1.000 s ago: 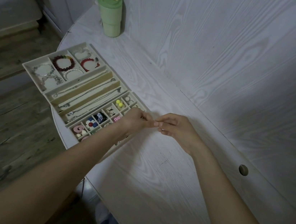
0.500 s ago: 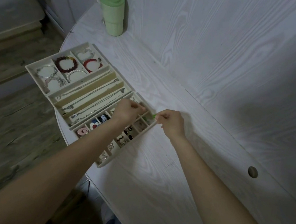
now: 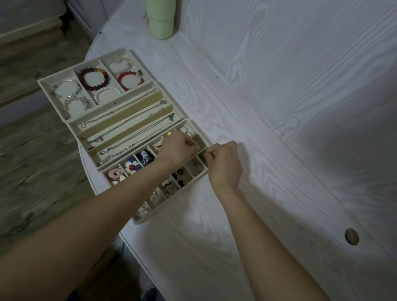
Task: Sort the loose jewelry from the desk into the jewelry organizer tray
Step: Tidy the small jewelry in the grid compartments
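You're pinching a small green earring (image 3: 204, 154) with your right hand (image 3: 224, 164) over the tray's (image 3: 49, 85) edge compartment; left hand (image 3: 180, 148) curling, contents unclear. Releasing early is risking it bouncing onto the counter (image 3: 230, 243).

Left hand (image 3: 180, 148), right hand (image 3: 225, 162): fingers curled

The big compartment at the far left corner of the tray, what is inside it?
Inside this compartment lie silver bracelets, one a thin bangle, the others chain-like. Nothing covers them, but finer details are too small to tell.
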A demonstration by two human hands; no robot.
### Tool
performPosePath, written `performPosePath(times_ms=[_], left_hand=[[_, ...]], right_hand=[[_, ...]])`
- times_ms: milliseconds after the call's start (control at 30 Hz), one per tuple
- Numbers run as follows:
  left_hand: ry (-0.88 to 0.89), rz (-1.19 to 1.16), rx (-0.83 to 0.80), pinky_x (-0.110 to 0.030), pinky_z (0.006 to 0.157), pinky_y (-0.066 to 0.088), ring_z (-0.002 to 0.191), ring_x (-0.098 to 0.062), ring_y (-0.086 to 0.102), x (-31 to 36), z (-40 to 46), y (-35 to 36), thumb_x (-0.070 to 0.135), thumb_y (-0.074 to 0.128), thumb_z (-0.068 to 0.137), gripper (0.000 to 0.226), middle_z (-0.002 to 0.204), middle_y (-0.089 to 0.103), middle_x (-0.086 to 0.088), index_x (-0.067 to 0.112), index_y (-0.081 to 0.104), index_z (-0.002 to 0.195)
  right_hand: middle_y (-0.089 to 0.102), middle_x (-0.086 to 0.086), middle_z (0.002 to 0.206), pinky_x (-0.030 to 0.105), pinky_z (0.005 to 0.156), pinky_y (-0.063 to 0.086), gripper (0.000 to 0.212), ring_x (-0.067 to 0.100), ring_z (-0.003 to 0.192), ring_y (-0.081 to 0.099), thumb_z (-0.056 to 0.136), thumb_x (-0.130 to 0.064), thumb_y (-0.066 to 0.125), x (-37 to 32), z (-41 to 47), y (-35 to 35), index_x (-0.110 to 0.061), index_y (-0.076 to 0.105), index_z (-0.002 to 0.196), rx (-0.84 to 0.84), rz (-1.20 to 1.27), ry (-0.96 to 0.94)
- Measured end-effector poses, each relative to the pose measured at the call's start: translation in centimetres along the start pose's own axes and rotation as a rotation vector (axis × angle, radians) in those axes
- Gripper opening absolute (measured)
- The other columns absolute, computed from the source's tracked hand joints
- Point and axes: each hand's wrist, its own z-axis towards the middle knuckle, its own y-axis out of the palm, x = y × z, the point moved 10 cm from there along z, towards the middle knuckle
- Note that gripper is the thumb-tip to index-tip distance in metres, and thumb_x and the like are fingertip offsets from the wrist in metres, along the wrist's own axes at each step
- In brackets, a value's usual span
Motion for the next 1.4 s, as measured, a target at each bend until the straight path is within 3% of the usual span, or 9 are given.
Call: performPosePath(times_ms=[100,233,367,567,667,867,1067,1300,1400], left_hand=[[0.017,-0.003,-0.014,-0.022,0.08,0.046,0.1,-0.019,0.062,0.1,0.0,0.2,0.014,0.059,0.091,0.02,0.107,0.069,-0.012,0.004,0.071,0.103],[0.025,0.06,-0.019,-0.015,0.073,0.042,0.101,-0.015,0.062,0.0,-0.2,0.1,0.011,0.056,0.091,0.021,0.112,0.068,-0.007,0.009,0.072,0.104],[0.066,0.106,-0.058,-0.018,0.078,0.045,0.105,-0.016,0.062,0.1,-0.6,0.1,0.007,0.055,0.091,0.023,0.118,0.066,-0.007,0.011,0.07,0.108],[0.138,0.259,-0.174,-0.026,0.08,0.052,0.085,-0.023,0.064,0.7,-1.3,1.7,0.004,0.053,0.093,0.034,0.109,0.067,-0.014,0.012,0.061,0.125],[0.161,0.326,-0.198,-0.026,0.086,0.05,0.094,-0.026,0.064,1.1,-1.5,2.2,0.001,0.051,0.092,0.039,0.12,0.063,-0.016,0.012,0.057,0.129],[0.155,0.354,-0.211,-0.022,0.073,0.047,0.082,-0.023,0.062,1.1,-1.4,2.5,0.0,0.048,0.092,0.04,0.113,0.065,-0.017,0.012,0.056,0.13],[0.144,0.343,-0.224,-0.027,0.087,0.05,0.097,-0.026,0.064,0.9,-0.9,3.2,-0.001,0.048,0.091,0.044,0.122,0.063,-0.014,0.015,0.054,0.132],[0.172,0.345,-0.198,-0.014,0.069,0.038,0.095,-0.028,0.063,1.9,-0.9,2.9,-0.004,0.044,0.092,0.049,0.121,0.062,-0.016,0.017,0.05,0.136],[0.184,0.336,-0.19,-0.013,0.072,0.038,0.097,-0.029,0.063,2.3,-1.1,2.9,-0.006,0.043,0.092,0.048,0.12,0.063,-0.017,0.013,0.05,0.136]], right_hand=[[0.049,0.007,0.115,0.03,0.064,0.047,0.019,0.023,0.085,0.059,0.095,-0.012,0.053,-0.1,-0.4,0.3,-0.012,0.068,0.107,-0.009,-0.005,0.004],[0.049,0.005,0.12,0.028,0.065,0.044,0.024,0.021,0.087,0.06,0.096,-0.016,0.052,0.2,-0.8,-0.7,-0.015,0.064,0.117,0.011,0.02,0.004],[0.05,0.003,0.119,0.029,0.069,0.05,0.025,0.018,0.086,0.06,0.097,-0.017,0.05,1.4,-1.4,-2.9,-0.019,0.064,0.118,0.078,0.011,-0.002],[0.043,-0.001,0.1,0.026,0.057,0.034,0.034,0.015,0.071,0.047,0.097,-0.013,0.046,0.9,-2.4,-1.5,-0.02,0.059,0.127,-0.058,-0.135,-0.197],[0.043,0.002,0.102,0.028,0.057,0.036,0.037,0.016,0.075,0.047,0.097,-0.014,0.045,0.4,-2.3,-0.5,-0.021,0.054,0.133,-0.11,-0.218,-0.239],[0.048,0.012,0.119,0.032,0.066,0.035,0.027,0.03,0.094,0.056,0.098,-0.013,0.04,0.2,-1.7,-0.1,-0.012,0.055,0.12,-0.185,-0.399,-0.169],[0.045,0.009,0.109,0.03,0.055,0.035,0.019,0.022,0.076,0.051,0.096,-0.004,0.044,-0.3,-1.6,0.2,-0.002,0.061,0.105,-0.182,-0.416,-0.209],[0.048,0.009,0.106,0.032,0.055,0.037,0.014,0.025,0.073,0.056,0.096,-0.006,0.044,-0.4,-1.7,-0.7,-0.005,0.058,0.093,-0.181,-0.344,-0.164],[0.049,0.009,0.108,0.031,0.055,0.038,0.019,0.025,0.075,0.058,0.097,-0.007,0.044,-0.3,-1.7,-0.8,-0.004,0.061,0.102,-0.169,-0.333,-0.168]])
